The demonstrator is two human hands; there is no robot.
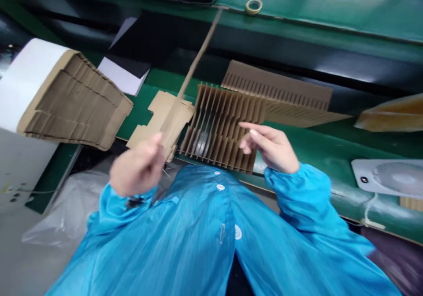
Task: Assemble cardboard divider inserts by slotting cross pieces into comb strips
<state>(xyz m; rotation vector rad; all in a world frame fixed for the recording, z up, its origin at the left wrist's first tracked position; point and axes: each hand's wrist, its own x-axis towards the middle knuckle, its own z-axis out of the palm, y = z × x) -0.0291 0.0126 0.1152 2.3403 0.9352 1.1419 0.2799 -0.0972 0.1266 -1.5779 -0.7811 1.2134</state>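
Two hands (137, 168) (274, 148), one strip (198, 58) (blurred), one grid (228, 126)

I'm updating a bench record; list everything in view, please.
Slotted grid: one, brown, centre
Slotted sheets: at least two, brown, behind grid
Long strip: one, brown, slanting, upper centre
Notched pieces: several, tan, left of grid
Cardboard stack: one, brown and white, far left
Sheet: one, black, upper left
Block: one, white, partly under sheet
Tape roll: one, cream, top
Grilled device: one, pale grey, right
Package: one, yellow-brown, right edge
Plastic bag: one, clear, lower left
Bench: one, green, across middle
Jacket: one, blue, bottom
Left hand: one, bare, blurred, holding long strip
Right hand: one, bare, over grid's right side
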